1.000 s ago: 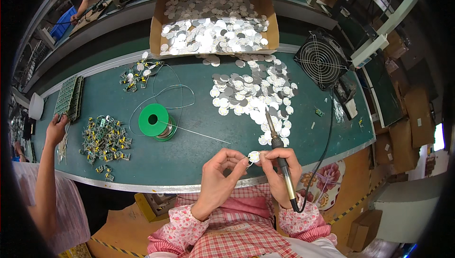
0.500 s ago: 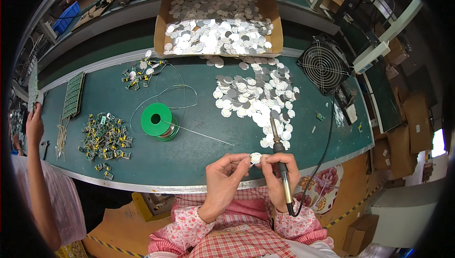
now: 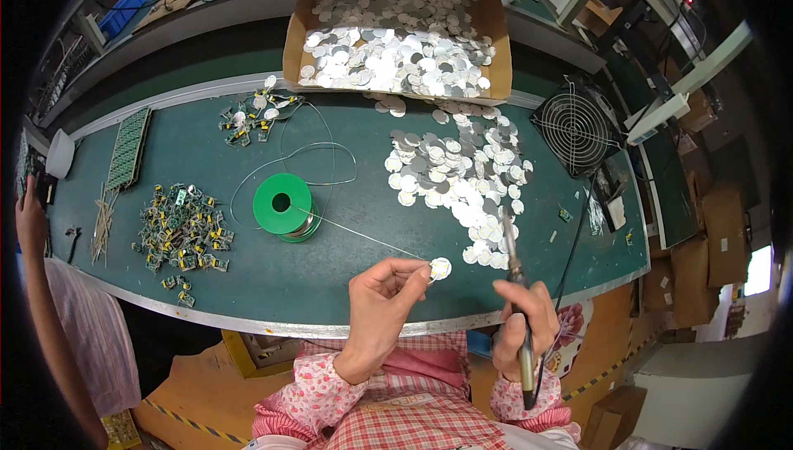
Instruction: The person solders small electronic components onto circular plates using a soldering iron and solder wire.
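Note:
Between thumb and fingers my left hand (image 3: 382, 309) pinches a small round white disc (image 3: 441, 269) by its left edge, just above the bench's front rim. The loose end of solder wire runs from a green spool (image 3: 282, 207) right up to this disc. My right hand (image 3: 529, 326) is closed around a soldering iron (image 3: 514, 264), its metal tip pointing away from me, to the right of the disc and apart from it. Beyond the tip lies a spread of loose white and grey discs (image 3: 450, 169). A heap of small green circuit boards with yellow parts (image 3: 183, 231) lies left of the spool.
A cardboard box (image 3: 500, 61) of discs stands at the back. At the right sits a black fan with a wire guard (image 3: 576, 126); the iron's cable (image 3: 570, 260) runs past it. Green board panels (image 3: 130, 148) lie left. A co-worker's arm (image 3: 37, 276) is at the far left.
My right hand has let go of the disc and moved right, now gripping the soldering iron upright. My left hand keeps the disc, which now meets the solder wire's end.

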### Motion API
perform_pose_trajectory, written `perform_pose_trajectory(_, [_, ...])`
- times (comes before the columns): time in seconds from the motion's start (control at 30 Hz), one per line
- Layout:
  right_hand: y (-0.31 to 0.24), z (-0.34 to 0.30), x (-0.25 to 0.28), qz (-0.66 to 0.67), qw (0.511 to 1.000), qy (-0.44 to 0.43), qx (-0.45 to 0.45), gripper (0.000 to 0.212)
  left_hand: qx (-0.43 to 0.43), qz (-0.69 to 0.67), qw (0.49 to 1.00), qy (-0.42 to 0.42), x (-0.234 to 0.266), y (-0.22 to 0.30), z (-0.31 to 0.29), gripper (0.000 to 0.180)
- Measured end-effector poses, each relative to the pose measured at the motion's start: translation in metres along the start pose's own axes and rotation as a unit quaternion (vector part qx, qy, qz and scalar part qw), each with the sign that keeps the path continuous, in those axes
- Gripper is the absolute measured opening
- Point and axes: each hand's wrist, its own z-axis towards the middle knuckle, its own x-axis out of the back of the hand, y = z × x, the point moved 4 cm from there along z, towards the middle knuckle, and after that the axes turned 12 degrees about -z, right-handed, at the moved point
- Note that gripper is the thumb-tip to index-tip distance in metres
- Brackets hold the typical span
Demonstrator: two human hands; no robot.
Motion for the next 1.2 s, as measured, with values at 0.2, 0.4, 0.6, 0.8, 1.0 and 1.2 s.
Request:
perform_pose_trajectory(0.2, [-0.003, -0.010, 0.000, 0.148, 0.988, 0.002, 0.034, 0.020, -0.006, -0.021, 1.000, 0.002, 0.000, 0.006, 0.003, 0.009])
perform_pose_trajectory(0.4, [-0.010, -0.004, -0.008, 0.175, 0.982, -0.042, 0.061, 0.018, -0.016, -0.025, 1.000, -0.001, 0.000, 0.012, 0.001, 0.009])
perform_pose_trajectory(0.6, [-0.013, -0.003, -0.009, 0.170, 0.982, -0.050, 0.069, 0.018, -0.014, -0.025, 1.000, 0.000, 0.001, 0.013, 0.000, 0.009])
perform_pose_trajectory(0.8, [-0.017, -0.003, -0.011, 0.136, 0.985, -0.047, 0.090, 0.021, -0.007, -0.038, 0.999, -0.003, 0.003, 0.012, 0.000, 0.011])
perform_pose_trajectory(1.0, [-0.012, -0.009, -0.012, 0.141, 0.986, 0.002, 0.090, 0.019, 0.006, -0.053, 0.998, -0.011, 0.004, 0.011, 0.001, 0.010])
perform_pose_trajectory(1.2, [-0.007, -0.004, -0.030, 0.137, 0.979, -0.013, -0.150, 0.021, 0.024, -0.065, 0.997, -0.017, 0.001, 0.006, -0.005, 0.010])
